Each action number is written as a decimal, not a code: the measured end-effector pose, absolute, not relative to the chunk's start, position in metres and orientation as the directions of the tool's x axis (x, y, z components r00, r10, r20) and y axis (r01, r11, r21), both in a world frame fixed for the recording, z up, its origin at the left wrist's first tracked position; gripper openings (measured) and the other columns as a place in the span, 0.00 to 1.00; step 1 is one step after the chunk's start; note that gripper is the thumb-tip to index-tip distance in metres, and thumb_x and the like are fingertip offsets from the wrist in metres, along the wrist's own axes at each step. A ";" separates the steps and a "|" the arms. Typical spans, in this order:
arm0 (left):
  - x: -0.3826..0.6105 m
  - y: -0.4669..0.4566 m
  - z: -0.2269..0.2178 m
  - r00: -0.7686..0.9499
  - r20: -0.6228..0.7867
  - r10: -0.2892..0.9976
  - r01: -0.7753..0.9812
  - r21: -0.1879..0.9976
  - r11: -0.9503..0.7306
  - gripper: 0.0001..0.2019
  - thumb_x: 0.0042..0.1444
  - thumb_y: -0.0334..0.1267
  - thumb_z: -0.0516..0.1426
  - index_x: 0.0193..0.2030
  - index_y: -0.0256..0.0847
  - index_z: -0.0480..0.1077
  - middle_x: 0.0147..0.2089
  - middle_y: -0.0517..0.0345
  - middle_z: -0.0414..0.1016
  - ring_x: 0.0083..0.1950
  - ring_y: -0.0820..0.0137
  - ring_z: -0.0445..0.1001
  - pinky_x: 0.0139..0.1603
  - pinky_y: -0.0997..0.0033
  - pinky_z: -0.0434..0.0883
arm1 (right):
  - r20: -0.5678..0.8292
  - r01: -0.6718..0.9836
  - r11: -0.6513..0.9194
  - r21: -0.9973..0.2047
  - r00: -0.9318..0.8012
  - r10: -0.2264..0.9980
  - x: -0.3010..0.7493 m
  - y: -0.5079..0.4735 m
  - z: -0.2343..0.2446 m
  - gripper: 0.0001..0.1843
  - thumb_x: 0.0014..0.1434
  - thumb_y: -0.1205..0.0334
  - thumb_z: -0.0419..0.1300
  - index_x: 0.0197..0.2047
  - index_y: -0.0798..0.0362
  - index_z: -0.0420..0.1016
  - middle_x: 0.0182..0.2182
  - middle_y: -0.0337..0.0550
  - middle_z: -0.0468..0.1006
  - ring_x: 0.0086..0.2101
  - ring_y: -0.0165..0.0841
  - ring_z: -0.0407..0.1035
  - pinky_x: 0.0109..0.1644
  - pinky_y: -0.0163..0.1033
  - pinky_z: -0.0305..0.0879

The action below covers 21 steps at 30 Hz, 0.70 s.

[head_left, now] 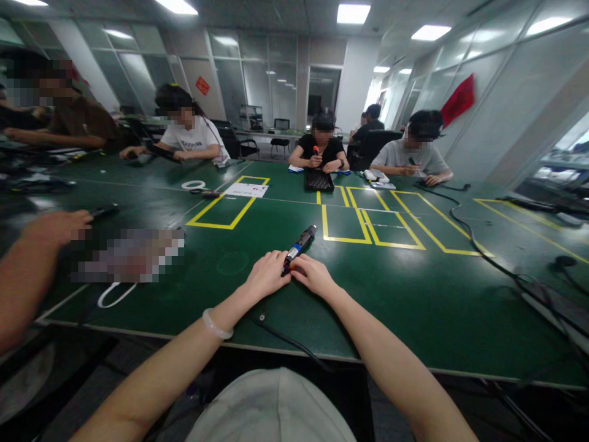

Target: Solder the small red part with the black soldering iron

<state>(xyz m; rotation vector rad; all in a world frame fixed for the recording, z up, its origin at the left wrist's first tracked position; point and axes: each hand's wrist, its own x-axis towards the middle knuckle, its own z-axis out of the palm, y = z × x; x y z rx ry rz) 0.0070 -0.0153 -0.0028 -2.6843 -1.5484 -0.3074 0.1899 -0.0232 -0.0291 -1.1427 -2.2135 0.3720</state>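
Observation:
A slim electric screwdriver (301, 242), silver, black and blue, lies slantwise over the green table with its tip pointing away to the right. My left hand (269, 271) is closed round the rear part from the left. On the other side, the bent fingers of my right hand (315, 274) pinch the same rear end. Both hands hide most of that end, where a bit of orange-red shows. Near my left wrist a black cable (288, 337) runs over the table's front edge.
Yellow tape rectangles (347, 239) mark the green table (221, 288). A co-worker's arm (41, 252) reaches in at left, beside a blurred-out item (133, 255). A white sheet (246, 189) and white cable coil (193, 185) lie farther back. Several people sit opposite; black cables (501, 267) cross the right.

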 end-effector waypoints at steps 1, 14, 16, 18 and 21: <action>0.007 -0.016 -0.003 0.484 0.184 0.856 0.862 0.071 -0.502 0.23 0.58 0.45 0.57 0.59 0.41 0.62 0.53 0.47 0.70 0.53 0.58 0.70 0.50 0.62 0.68 | 0.387 0.640 0.594 -0.486 -0.452 0.804 0.190 -0.023 -0.029 0.07 0.61 0.66 0.59 0.44 0.49 0.74 0.42 0.42 0.73 0.40 0.32 0.69 0.42 0.34 0.63; 0.012 -0.015 0.000 0.477 0.132 0.869 0.875 0.019 -0.484 0.30 0.58 0.52 0.57 0.62 0.37 0.59 0.53 0.43 0.70 0.52 0.55 0.71 0.48 0.60 0.69 | 0.413 0.594 0.629 -0.501 -0.474 0.778 0.195 -0.019 -0.031 0.10 0.63 0.66 0.59 0.46 0.49 0.77 0.49 0.45 0.74 0.48 0.35 0.70 0.51 0.38 0.67; 0.016 -0.015 0.000 0.473 0.136 0.871 0.879 -0.006 -0.476 0.31 0.58 0.51 0.57 0.63 0.36 0.58 0.53 0.43 0.70 0.52 0.54 0.71 0.47 0.60 0.69 | 0.420 0.590 0.633 -0.502 -0.473 0.774 0.194 -0.018 -0.033 0.10 0.63 0.66 0.59 0.46 0.49 0.78 0.49 0.45 0.74 0.48 0.35 0.71 0.51 0.38 0.67; 0.019 -0.016 0.001 0.466 0.142 0.873 0.884 -0.026 -0.468 0.31 0.58 0.50 0.57 0.63 0.36 0.58 0.53 0.43 0.70 0.51 0.54 0.71 0.47 0.60 0.69 | 0.419 0.594 0.628 -0.503 -0.469 0.778 0.192 -0.017 -0.034 0.10 0.63 0.66 0.59 0.46 0.49 0.79 0.48 0.46 0.74 0.48 0.35 0.71 0.50 0.38 0.67; 0.022 -0.017 0.000 0.457 0.153 0.876 0.888 -0.030 -0.458 0.28 0.60 0.48 0.56 0.64 0.37 0.58 0.52 0.44 0.69 0.52 0.55 0.71 0.48 0.61 0.68 | 0.418 0.582 0.622 -0.524 -0.461 0.783 0.191 -0.017 -0.034 0.11 0.64 0.66 0.57 0.46 0.49 0.79 0.48 0.46 0.74 0.47 0.35 0.71 0.50 0.38 0.67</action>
